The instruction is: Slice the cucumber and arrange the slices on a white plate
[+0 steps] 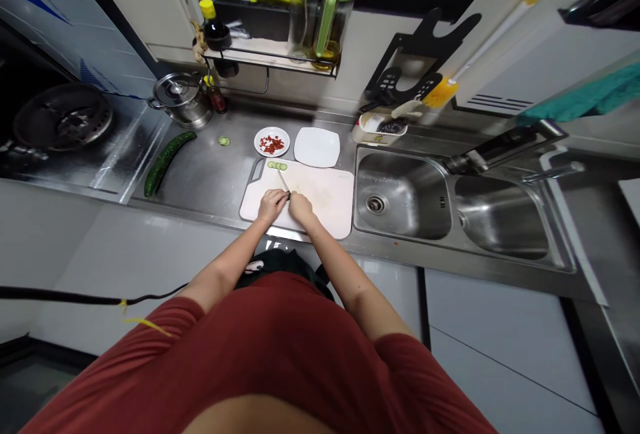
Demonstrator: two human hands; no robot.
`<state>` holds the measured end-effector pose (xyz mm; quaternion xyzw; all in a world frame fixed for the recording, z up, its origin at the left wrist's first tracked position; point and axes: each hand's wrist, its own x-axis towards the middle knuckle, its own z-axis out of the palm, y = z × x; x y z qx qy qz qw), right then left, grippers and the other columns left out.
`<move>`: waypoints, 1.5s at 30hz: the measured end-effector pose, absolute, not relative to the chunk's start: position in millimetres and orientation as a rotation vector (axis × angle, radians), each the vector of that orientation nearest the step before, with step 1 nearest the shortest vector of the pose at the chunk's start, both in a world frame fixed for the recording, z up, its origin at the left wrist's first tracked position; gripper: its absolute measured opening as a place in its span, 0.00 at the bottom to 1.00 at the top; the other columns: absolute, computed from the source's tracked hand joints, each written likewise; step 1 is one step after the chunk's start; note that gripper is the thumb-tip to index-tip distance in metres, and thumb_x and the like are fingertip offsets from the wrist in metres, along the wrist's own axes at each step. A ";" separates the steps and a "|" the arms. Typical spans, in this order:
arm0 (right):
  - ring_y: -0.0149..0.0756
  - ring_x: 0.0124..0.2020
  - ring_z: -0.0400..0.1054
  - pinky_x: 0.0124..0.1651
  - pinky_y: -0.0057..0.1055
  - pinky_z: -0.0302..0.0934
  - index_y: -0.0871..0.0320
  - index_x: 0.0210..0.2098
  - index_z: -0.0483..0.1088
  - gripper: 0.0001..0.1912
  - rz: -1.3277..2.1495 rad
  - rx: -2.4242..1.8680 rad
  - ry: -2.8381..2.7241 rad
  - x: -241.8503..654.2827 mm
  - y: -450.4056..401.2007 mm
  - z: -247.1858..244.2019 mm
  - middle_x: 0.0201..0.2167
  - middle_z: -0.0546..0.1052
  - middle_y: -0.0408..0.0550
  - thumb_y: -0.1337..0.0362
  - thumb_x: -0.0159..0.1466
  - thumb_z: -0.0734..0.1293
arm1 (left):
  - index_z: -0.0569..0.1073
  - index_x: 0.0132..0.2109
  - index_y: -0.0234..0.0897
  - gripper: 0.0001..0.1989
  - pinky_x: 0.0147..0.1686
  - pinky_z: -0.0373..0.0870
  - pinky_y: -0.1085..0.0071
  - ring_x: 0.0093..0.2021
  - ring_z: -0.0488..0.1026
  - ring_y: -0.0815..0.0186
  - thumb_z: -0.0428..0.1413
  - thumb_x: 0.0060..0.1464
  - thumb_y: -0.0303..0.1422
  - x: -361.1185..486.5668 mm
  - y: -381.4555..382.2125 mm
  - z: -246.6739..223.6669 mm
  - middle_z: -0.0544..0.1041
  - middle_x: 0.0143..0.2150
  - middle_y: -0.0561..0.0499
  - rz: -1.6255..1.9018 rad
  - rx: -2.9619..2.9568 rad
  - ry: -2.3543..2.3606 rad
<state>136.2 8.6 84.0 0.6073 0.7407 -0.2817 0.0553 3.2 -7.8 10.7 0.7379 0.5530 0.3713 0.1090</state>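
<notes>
A knife (283,181) lies over the white cutting board (327,204), its thin blade pointing away from me and to the left. My right hand (301,209) is closed round its dark handle. Beside it, my left hand (273,206) has its fingers curled together, the tips close to the base of the blade. What those fingers hold, if anything, is hidden. Several cucumber slices (277,165) lie in a row along the board's far edge, just past the knife tip.
Behind the board stand a plate (257,142) of chopped red pieces and a white square plate (317,147). Leftward lie cucumber slices (224,141), a long cucumber (165,162) and a steel pot (183,101). A double sink (400,221) adjoins the board's right. Bottles stand on the wall shelf (270,51).
</notes>
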 end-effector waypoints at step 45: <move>0.41 0.46 0.71 0.43 0.30 0.62 0.64 0.49 0.67 0.15 -0.830 1.833 2.163 151.1 -12.6 84.7 0.44 0.75 0.60 0.74 0.63 0.59 | 0.76 0.42 0.39 0.11 0.48 0.67 0.64 0.44 0.72 0.63 0.50 0.61 0.35 1.4 -6.7 7.7 0.78 0.42 0.47 1.084 2.108 1.624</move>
